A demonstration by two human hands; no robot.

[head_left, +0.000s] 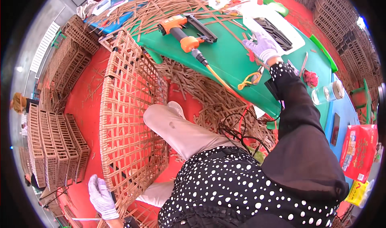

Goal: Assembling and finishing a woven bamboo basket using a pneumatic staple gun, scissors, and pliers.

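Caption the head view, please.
Gloved left hand at a tan woven lattice basket, gloved right hand at white rectangular tray.

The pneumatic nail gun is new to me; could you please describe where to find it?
Start at the green table. On its left part, left of the white tray near the right hand, lies the pneumatic nail gun, trailing a yellow hose. Its orange-and-grey body and black magazine set it apart from the flat brown strips nearby.

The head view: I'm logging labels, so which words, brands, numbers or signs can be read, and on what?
I don't copy out print, but can say where it stands.
Red package: lettering; its smallest print is too small to read.
Yellow packet: a red mark, too small to read.
Orange tool: no readable marking.
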